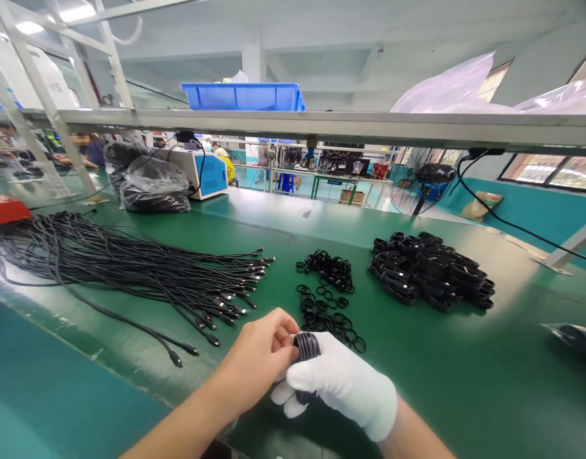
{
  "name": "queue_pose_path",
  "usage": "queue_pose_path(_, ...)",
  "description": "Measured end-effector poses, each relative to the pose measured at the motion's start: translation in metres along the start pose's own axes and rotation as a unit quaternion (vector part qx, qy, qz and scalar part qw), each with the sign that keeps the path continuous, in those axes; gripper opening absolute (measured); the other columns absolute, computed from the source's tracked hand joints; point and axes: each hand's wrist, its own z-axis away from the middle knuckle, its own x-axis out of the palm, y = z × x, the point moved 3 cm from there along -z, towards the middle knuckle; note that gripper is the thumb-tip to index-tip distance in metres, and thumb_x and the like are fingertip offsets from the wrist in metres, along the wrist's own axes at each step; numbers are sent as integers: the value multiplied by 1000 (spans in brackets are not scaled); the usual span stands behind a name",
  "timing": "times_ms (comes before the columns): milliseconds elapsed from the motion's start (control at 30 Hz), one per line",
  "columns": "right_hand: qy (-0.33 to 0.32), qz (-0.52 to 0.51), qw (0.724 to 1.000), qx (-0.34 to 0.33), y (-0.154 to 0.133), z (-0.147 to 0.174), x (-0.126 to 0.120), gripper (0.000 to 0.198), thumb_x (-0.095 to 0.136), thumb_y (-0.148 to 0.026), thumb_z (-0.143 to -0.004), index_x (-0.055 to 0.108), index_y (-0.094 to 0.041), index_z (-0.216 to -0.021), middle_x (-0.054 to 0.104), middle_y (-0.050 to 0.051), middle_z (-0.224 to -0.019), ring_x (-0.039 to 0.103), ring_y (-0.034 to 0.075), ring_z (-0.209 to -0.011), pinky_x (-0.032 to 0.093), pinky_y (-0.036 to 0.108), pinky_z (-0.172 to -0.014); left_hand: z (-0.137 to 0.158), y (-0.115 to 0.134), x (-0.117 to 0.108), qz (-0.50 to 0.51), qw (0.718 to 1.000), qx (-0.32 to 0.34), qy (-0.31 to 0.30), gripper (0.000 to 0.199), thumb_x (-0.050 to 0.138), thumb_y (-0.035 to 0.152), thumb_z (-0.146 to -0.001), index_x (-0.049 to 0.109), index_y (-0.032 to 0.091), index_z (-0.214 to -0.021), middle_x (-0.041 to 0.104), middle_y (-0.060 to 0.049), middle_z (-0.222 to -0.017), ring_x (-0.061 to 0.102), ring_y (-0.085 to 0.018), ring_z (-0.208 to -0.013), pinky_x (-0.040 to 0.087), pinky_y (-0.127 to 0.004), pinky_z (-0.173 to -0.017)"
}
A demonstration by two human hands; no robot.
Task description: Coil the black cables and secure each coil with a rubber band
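A tightly coiled black cable [307, 346] is held near the front edge of the table. My right hand [352, 386], in a white glove, wraps round the coil with the thumb across its near side. From the left, my bare left hand [259, 350] pinches at the coil's side; its fingertips are partly hidden. Just beyond both hands lie loose black rubber rings [331, 319], with a denser heap of rings [328, 264] behind. To the left, a spread of straight black cables [163, 271] has its plug ends toward the middle. Coiled black cables [431, 271] are piled at right.
A green table [417, 370] carries everything. Plastic-bagged goods [153, 185] and a blue-and-white machine [201, 171] stand at back left. Overhead runs a shelf [340, 122] with a blue bin [245, 97]. A fan [419, 178] is beyond the table; a plastic bag [577, 338] lies far right.
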Motion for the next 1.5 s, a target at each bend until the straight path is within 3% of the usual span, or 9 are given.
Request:
queue_pose_path(133, 9, 7, 1000, 2, 0, -1, 1, 25, 68, -26, -57, 63, -6, -71, 65, 10, -66, 61, 16, -56, 51, 31, -59, -1, -1, 6, 10, 999, -33, 15, 6, 51, 17, -74, 51, 19, -80, 54, 6, -59, 49, -10, -53, 35, -20, -49)
queue_pose_path(367, -4, 15, 999, 37, 1, 0, 2, 14, 63, -14, -54, 61, -10, -67, 59, 2, -52, 55, 10, -42, 45, 18, -41, -4, 5, 5, -143, 989, -30, 29, 10, 51, 13, -70, 49, 22, -72, 53, 7, -55, 44, -11, -50, 30, -21, -46)
queue_pose_path(533, -53, -55, 996, 48, 4, -3, 5, 26, 71, -24, -49, 63, -7, -66, 58, 4, -54, 59, 14, -47, 50, 22, -39, 2, 11, -2, -156, 983, 90, 46, 22, 47, 5, -71, 59, 22, -79, 57, 3, -77, 53, -10, -63, 40, -20, -58)
queue_pose_path(667, -32, -46, 996, 64, 6, -4, 7, 16, 68, -17, -49, 61, -10, -61, 54, 0, -47, 57, 13, -42, 47, 18, -36, 8, 3, 1, -170, 969, 166, 73, 30, 43, 1, -74, 63, 21, -85, 58, 1, -80, 57, -11, -70, 43, -20, -65)
queue_pose_path(867, -28, -4, 998, 63, 5, -3, 9, 9, 63, -11, -51, 61, -11, -60, 57, 0, -49, 55, 9, -40, 49, 17, -40, 12, -8, 5, -188, 959, 195, 85, 31, 43, 1, -75, 64, 18, -90, 59, -2, -80, 59, -13, -71, 45, -21, -66)
queue_pose_path(1067, -12, 37, 995, 89, 6, -2, 8, 4, 60, -12, -56, 57, -11, -55, 54, 0, -44, 48, 7, -34, 44, 16, -35, 2, -3, -3, -166, 973, 161, 20, 28, 45, 2, -72, 64, 20, -82, 59, 1, -77, 56, -12, -67, 43, -21, -61)
queue_pose_path(1200, 96, -23, 995, 20, -10, 1, -15, 11, 63, -12, -58, 59, -12, -68, 51, -3, -41, 44, 8, -32, 35, 16, -31, -20, -8, -21, -109, 989, 96, -17, 19, 54, 15, -74, 63, 21, -90, 63, 1, -86, 60, -13, -75, 46, -22, -69)
queue_pose_path(1333, 275, -188, 932, -142, -34, 14, -59, 33, 73, -23, -59, 58, -15, -88, 60, -1, -58, 51, 9, -45, 37, 17, -37, -53, -28, -21, -134, 990, 29, 17, 15, 49, 24, -79, 62, 18, -82, 66, 0, -76, 61, -16, -71, 45, -24, -65)
queue_pose_path(1500, 292, -214, 916, -171, -35, 18, -77, 38, 77, -28, -61, 57, -16, -91, 62, 2, -69, 57, 12, -57, 43, 21, -47, -79, -31, 20, -212, 977, 11, 23, 9, 55, 19, -73, 64, 21, -74, 65, 1, -73, 59, -17, -72, 39, -24, -60)
